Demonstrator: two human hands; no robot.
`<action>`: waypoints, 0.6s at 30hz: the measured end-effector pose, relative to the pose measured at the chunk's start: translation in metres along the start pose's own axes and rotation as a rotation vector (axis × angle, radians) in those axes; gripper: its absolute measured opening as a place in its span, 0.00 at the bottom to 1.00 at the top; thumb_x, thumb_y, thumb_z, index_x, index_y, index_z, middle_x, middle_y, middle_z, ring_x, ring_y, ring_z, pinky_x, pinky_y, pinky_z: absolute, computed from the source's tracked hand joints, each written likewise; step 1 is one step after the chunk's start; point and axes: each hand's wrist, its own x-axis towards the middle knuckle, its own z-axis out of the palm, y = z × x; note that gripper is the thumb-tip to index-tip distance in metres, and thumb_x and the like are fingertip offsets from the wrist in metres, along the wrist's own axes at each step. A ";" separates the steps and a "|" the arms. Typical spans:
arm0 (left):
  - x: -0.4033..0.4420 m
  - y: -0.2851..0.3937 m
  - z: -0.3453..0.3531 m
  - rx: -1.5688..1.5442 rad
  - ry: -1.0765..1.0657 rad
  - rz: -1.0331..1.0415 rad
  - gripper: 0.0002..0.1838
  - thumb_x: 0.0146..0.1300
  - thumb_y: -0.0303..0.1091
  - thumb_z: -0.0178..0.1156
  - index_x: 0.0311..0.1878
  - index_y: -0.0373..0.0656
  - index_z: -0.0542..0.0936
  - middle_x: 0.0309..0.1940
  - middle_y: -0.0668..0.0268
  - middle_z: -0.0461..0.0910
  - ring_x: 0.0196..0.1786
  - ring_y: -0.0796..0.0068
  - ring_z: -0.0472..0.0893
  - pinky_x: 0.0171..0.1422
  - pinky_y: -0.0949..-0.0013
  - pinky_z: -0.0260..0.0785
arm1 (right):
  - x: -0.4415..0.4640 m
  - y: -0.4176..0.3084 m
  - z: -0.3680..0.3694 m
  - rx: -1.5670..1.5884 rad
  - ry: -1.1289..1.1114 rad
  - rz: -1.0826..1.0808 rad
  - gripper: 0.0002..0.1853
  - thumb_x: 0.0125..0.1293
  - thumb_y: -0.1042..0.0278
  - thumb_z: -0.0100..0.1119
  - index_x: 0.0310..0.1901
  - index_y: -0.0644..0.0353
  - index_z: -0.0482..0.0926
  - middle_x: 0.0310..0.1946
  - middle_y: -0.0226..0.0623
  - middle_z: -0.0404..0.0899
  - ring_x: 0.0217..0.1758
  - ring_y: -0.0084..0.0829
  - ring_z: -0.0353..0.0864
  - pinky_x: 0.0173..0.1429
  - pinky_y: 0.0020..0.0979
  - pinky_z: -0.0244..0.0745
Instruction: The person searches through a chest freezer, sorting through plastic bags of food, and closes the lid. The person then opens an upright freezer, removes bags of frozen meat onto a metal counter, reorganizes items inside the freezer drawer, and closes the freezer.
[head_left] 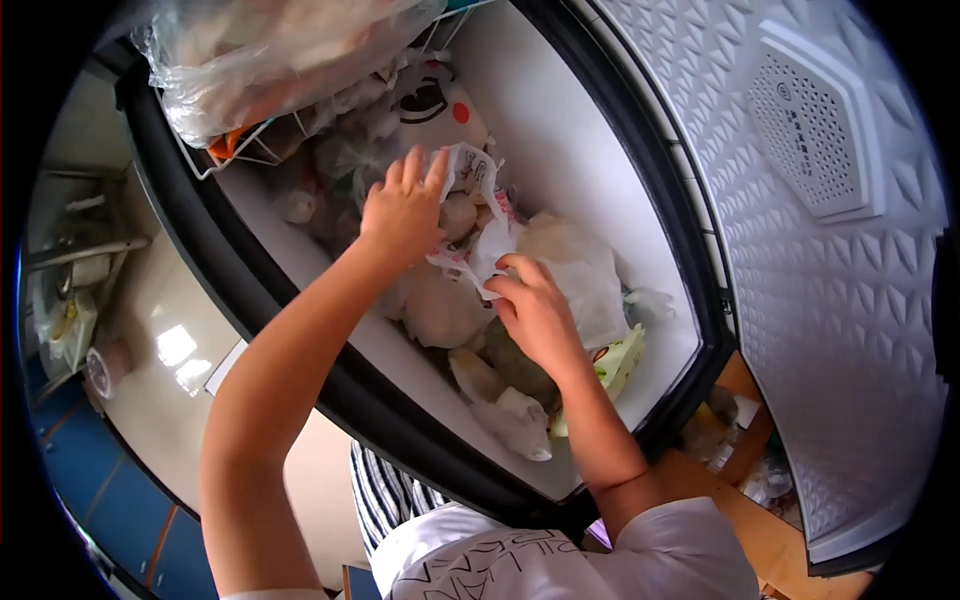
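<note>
Inside an open chest freezer, a white plastic bag (487,250) with red print has its mouth spread. Pale round lumps (459,215) show in it; their kind I cannot make out. My left hand (405,207) lies at the bag's far left edge, fingers stretched out and apart, its thumb mostly hidden. At the near right edge, my right hand (537,312) pinches the bag's rim between thumb and fingers. Beside that hand sits another whitish bag (580,275), and below the opened one lies a knotted, filled bag (445,308).
A wire basket (205,165) carries a large clear bag (270,55) at the upper left. The freezer's black rim (385,400) runs beneath my forearms. Its quilted lid (840,290) stands raised at right. A green packet (620,365) leans near the freezer's right wall.
</note>
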 end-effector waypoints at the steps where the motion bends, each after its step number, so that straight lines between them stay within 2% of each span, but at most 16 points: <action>1: 0.012 0.002 0.011 -0.007 0.008 -0.002 0.44 0.44 0.34 0.67 0.65 0.47 0.55 0.59 0.56 0.61 0.60 0.58 0.66 0.59 0.62 0.63 | 0.000 0.000 0.003 0.098 0.019 0.070 0.11 0.47 0.82 0.58 0.35 0.63 0.77 0.42 0.38 0.73 0.43 0.41 0.73 0.48 0.34 0.69; 3: 0.029 0.008 0.034 -0.167 -0.581 0.150 0.46 0.43 0.40 0.68 0.65 0.45 0.55 0.61 0.55 0.60 0.59 0.60 0.68 0.59 0.66 0.64 | 0.006 0.002 0.005 0.229 0.068 0.123 0.10 0.51 0.81 0.56 0.37 0.64 0.74 0.40 0.41 0.73 0.39 0.43 0.75 0.42 0.33 0.71; 4: 0.027 0.010 0.059 -0.179 -0.578 0.146 0.46 0.43 0.40 0.68 0.65 0.45 0.55 0.61 0.55 0.60 0.59 0.60 0.68 0.59 0.66 0.64 | 0.012 0.002 0.005 0.222 0.058 0.121 0.10 0.51 0.81 0.56 0.37 0.64 0.74 0.40 0.41 0.73 0.39 0.43 0.75 0.42 0.33 0.71; 6: 0.019 0.009 0.102 -0.801 -0.583 0.563 0.41 0.42 0.42 0.68 0.61 0.43 0.63 0.54 0.56 0.71 0.55 0.60 0.72 0.57 0.65 0.65 | 0.031 0.000 0.009 0.377 0.128 0.129 0.07 0.54 0.80 0.54 0.36 0.64 0.74 0.41 0.41 0.73 0.41 0.41 0.76 0.42 0.33 0.71; 7: 0.019 0.012 0.096 -0.711 -0.657 0.432 0.31 0.45 0.43 0.66 0.54 0.43 0.72 0.44 0.55 0.77 0.49 0.62 0.76 0.54 0.64 0.67 | 0.040 0.003 0.012 0.331 0.069 0.004 0.08 0.57 0.78 0.53 0.40 0.64 0.73 0.44 0.42 0.74 0.43 0.40 0.76 0.45 0.31 0.71; 8: 0.021 0.001 0.116 -0.736 -0.537 0.285 0.26 0.47 0.43 0.64 0.50 0.43 0.75 0.41 0.54 0.78 0.47 0.61 0.77 0.52 0.63 0.68 | 0.047 0.012 0.015 0.331 0.069 0.008 0.08 0.57 0.78 0.53 0.40 0.64 0.73 0.44 0.42 0.74 0.43 0.40 0.76 0.45 0.31 0.71; 9: 0.028 -0.010 0.137 -0.758 -0.418 0.139 0.21 0.48 0.42 0.63 0.46 0.44 0.78 0.39 0.54 0.79 0.44 0.61 0.78 0.50 0.62 0.69 | 0.055 0.025 0.016 0.426 0.043 0.004 0.11 0.58 0.76 0.54 0.44 0.63 0.72 0.46 0.44 0.73 0.46 0.41 0.75 0.49 0.31 0.70; 10: 0.039 -0.008 0.093 -0.605 -0.282 -0.025 0.18 0.52 0.42 0.59 0.45 0.45 0.78 0.37 0.54 0.80 0.41 0.62 0.79 0.46 0.62 0.70 | 0.060 0.036 0.014 0.521 0.012 0.003 0.15 0.58 0.74 0.55 0.49 0.63 0.70 0.48 0.45 0.73 0.50 0.42 0.74 0.52 0.32 0.69; 11: 0.048 -0.010 0.047 -0.808 -0.377 -0.297 0.18 0.55 0.44 0.57 0.42 0.41 0.79 0.32 0.55 0.81 0.33 0.62 0.80 0.40 0.62 0.71 | 0.063 0.048 0.005 0.332 -0.005 0.048 0.21 0.58 0.70 0.57 0.53 0.61 0.66 0.51 0.46 0.70 0.54 0.43 0.70 0.56 0.33 0.67; 12: 0.064 -0.019 0.052 -0.712 -0.291 -0.521 0.20 0.57 0.47 0.55 0.41 0.39 0.78 0.29 0.56 0.80 0.26 0.62 0.80 0.34 0.61 0.71 | 0.066 0.062 -0.008 0.142 -0.019 0.083 0.27 0.57 0.66 0.59 0.58 0.59 0.63 0.55 0.47 0.68 0.58 0.45 0.67 0.59 0.35 0.64; 13: 0.074 -0.031 0.052 -0.745 -0.245 -0.580 0.20 0.58 0.48 0.54 0.42 0.39 0.78 0.29 0.54 0.80 0.27 0.61 0.80 0.34 0.60 0.70 | 0.059 0.089 -0.005 -0.041 -0.155 0.137 0.39 0.53 0.57 0.64 0.63 0.55 0.56 0.62 0.46 0.58 0.65 0.48 0.58 0.62 0.42 0.61; 15: 0.076 -0.030 0.035 -0.801 -0.087 -0.593 0.22 0.59 0.48 0.54 0.43 0.36 0.76 0.29 0.54 0.79 0.32 0.61 0.79 0.38 0.61 0.69 | 0.027 0.114 0.007 -0.394 -0.505 0.333 0.47 0.48 0.53 0.67 0.66 0.53 0.49 0.66 0.45 0.49 0.68 0.50 0.51 0.62 0.48 0.61; 16: 0.078 -0.034 0.040 -0.797 0.016 -0.575 0.22 0.60 0.48 0.53 0.43 0.35 0.76 0.29 0.54 0.78 0.34 0.62 0.78 0.40 0.62 0.68 | 0.008 0.112 0.009 -0.457 -0.658 0.414 0.49 0.47 0.54 0.67 0.67 0.50 0.47 0.67 0.44 0.47 0.69 0.52 0.49 0.62 0.49 0.61; 17: 0.081 -0.037 0.041 -0.821 0.033 -0.612 0.22 0.60 0.48 0.54 0.42 0.35 0.76 0.29 0.55 0.77 0.34 0.63 0.77 0.40 0.63 0.68 | -0.013 0.110 0.010 -0.523 -0.814 0.494 0.51 0.46 0.55 0.68 0.68 0.47 0.45 0.68 0.43 0.45 0.69 0.54 0.46 0.61 0.50 0.61; 18: 0.083 -0.040 0.039 -0.845 0.050 -0.649 0.22 0.60 0.48 0.54 0.42 0.34 0.76 0.29 0.56 0.77 0.34 0.65 0.76 0.41 0.63 0.67 | -0.040 0.117 0.015 -0.563 -0.750 0.459 0.45 0.48 0.59 0.66 0.67 0.45 0.49 0.66 0.42 0.49 0.68 0.51 0.50 0.59 0.48 0.64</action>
